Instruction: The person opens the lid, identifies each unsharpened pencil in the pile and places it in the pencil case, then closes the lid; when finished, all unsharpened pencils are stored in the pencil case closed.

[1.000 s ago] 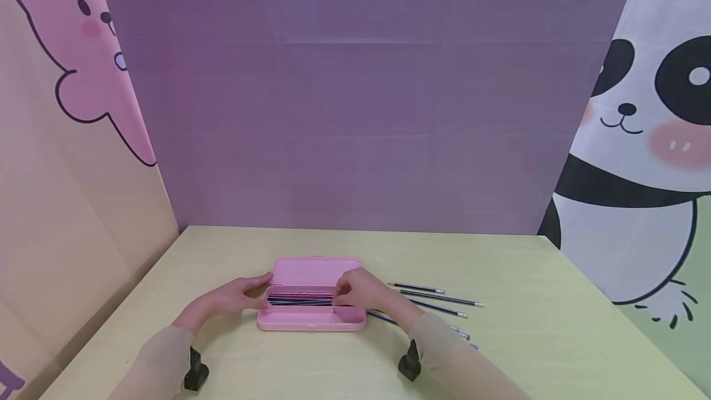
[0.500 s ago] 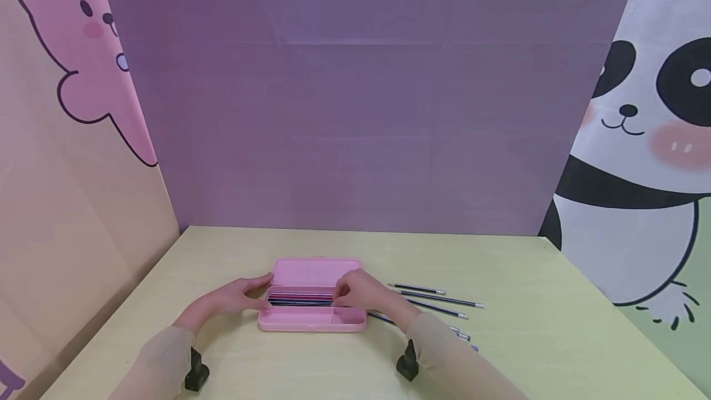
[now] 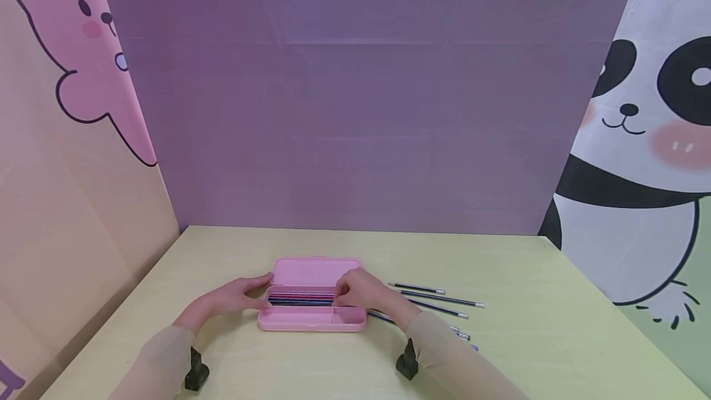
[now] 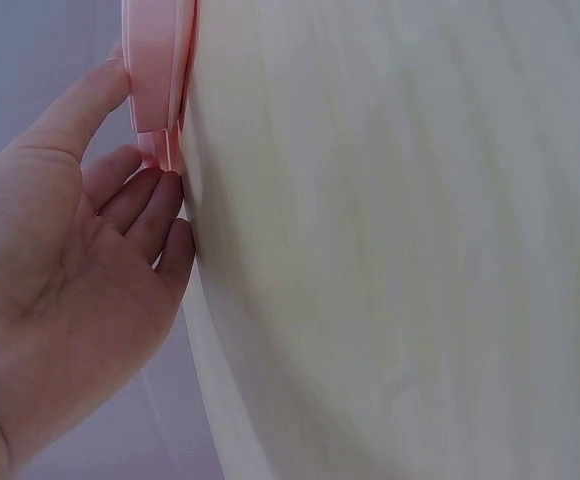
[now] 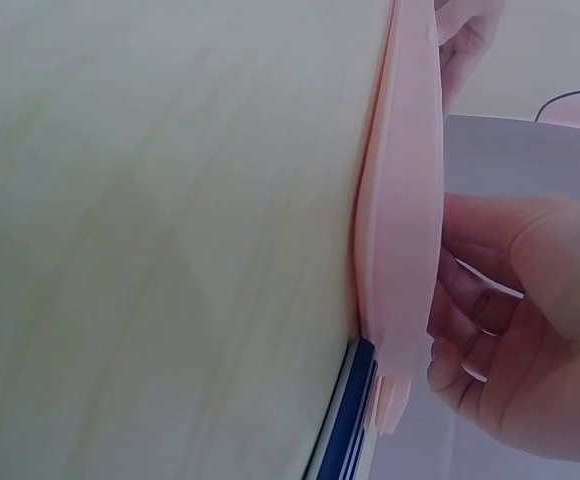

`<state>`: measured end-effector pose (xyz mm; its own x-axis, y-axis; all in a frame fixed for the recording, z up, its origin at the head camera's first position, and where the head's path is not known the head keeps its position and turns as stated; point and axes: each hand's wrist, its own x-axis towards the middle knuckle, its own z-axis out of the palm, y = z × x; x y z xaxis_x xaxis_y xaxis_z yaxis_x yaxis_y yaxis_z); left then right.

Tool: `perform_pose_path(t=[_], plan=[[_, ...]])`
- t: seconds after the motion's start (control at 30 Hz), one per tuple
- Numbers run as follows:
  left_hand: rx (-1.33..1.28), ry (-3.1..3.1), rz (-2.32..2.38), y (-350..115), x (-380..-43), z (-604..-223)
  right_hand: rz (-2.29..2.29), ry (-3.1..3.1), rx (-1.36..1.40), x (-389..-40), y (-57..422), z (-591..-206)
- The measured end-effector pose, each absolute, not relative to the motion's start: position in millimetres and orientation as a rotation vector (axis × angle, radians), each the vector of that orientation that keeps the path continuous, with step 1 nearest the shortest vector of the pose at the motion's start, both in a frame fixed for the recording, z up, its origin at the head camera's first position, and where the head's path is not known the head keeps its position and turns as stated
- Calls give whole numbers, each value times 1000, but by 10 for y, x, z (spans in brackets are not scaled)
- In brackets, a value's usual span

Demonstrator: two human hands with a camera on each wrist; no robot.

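Note:
A pink pencil case [image 3: 294, 320] lies with its lid [image 3: 316, 271] folded back on the table. Inside its long compartment rest several dark blue and red pencils [image 3: 300, 299]. My left hand [image 3: 236, 296] touches the left end of the case, its thumb on the case's side and its fingers relaxed, as the left wrist view [image 4: 90, 230] also shows. At the right part of the compartment my right hand [image 3: 363, 292] reaches in with curled fingers on the pencil ends. The case wall [image 5: 405, 220] hides those fingertips in the right wrist view.
Several dark striped pencils [image 3: 441, 297] with white ends lie loose on the table [image 3: 500, 276], right of the case and partly under my right forearm. A purple panel [image 3: 355, 110] stands behind the table. Black wrist mounts [image 3: 196, 370] hang below both sleeves.
Both hands stay at the case with hardly any motion. The dark pencils inside lie a little straighter than a second ago.

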<state>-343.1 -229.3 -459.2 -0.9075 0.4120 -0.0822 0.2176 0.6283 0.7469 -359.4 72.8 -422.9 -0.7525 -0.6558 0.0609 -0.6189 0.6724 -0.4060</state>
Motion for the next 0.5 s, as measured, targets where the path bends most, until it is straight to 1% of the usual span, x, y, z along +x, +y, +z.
perform_pose_path(t=[0.3, 0.5], plan=[[519, 2607, 1142, -2292, -3438, -4599, -690, 2774, -989, -3581, 695, -4260], [522, 2610, 1135, -2298, -3439, -4601, -683, 2788, -993, -3570, 697, -4277]])
